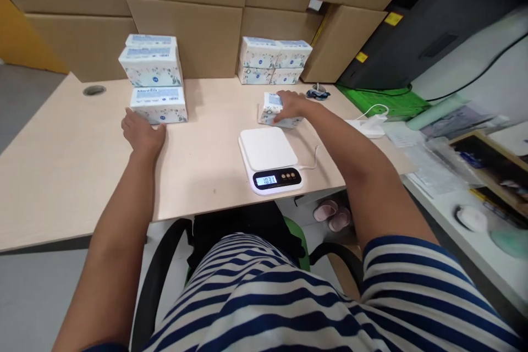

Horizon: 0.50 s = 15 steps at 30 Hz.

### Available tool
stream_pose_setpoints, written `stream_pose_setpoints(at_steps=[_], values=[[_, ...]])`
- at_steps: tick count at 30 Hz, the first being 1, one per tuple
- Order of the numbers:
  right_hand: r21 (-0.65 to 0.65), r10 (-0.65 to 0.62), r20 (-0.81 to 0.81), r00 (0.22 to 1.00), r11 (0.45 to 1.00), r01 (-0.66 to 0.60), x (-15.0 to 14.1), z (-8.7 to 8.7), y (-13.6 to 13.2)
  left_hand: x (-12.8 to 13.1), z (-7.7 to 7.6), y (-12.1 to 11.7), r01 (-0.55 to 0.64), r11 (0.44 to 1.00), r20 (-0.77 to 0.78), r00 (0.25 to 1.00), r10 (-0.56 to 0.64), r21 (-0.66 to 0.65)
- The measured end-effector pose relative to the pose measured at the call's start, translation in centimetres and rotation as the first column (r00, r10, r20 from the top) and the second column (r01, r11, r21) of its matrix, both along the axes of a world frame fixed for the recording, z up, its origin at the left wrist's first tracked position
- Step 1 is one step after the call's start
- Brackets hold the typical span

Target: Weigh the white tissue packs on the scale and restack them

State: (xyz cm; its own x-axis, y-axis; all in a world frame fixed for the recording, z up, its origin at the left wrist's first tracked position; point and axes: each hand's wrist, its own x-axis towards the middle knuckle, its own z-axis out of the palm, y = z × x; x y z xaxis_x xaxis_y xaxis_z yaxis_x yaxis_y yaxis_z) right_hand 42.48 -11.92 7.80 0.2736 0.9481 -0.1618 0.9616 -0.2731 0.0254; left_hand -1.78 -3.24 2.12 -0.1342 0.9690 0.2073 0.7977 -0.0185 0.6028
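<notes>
My left hand (142, 133) lies against the front left corner of a tissue pack (160, 105), its thumb and fingers spread apart. That pack is white with a blue and leafy print, and it sits in front of more packs (152, 69) piled on the left. Over a smaller-looking tissue pack (267, 112) just behind the scale, my right hand (289, 105) is closed from above, covering part of its top. The white digital scale (268, 149) has a lit display that seems to read 1031; a decimal point is hard to make out.
Several stacked tissue packs (274, 60) stand at the back against cardboard boxes (190, 38). A cable (317, 157) leaves the scale on the right. A power strip (369, 125) and a small dark blue item (317, 94) lie at the right of the wooden table (206, 170).
</notes>
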Motion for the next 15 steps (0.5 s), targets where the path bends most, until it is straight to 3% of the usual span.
stream_pose_setpoints(at_steps=[2, 5, 10, 15], values=[[0.127, 0.073, -0.007, 0.997, 0.989, -0.072, 0.1, 0.9, -2.1, 0.2, 0.2, -0.2, -0.004, 1.000, -0.012, 1.000, 0.004, -0.018], [0.300, 0.283, -0.043, 0.958, 0.918, -0.257, -1.5, 2.7, -5.8, 0.3, -0.1, 0.2, -0.010, 0.999, -0.023, 1.000, 0.009, -0.039], [0.149, 0.569, -0.078, 0.819, 0.819, -0.555, -6.9, 3.2, -10.7, 0.3, -1.1, 2.0, -0.024, 0.995, -0.018, 1.000, 0.022, -0.097], [0.138, 0.622, -0.054, 0.781, 0.779, -0.611, -8.0, 1.9, -11.9, -0.4, -2.1, 3.4, -0.025, 0.993, 0.042, 0.999, 0.030, -0.113]])
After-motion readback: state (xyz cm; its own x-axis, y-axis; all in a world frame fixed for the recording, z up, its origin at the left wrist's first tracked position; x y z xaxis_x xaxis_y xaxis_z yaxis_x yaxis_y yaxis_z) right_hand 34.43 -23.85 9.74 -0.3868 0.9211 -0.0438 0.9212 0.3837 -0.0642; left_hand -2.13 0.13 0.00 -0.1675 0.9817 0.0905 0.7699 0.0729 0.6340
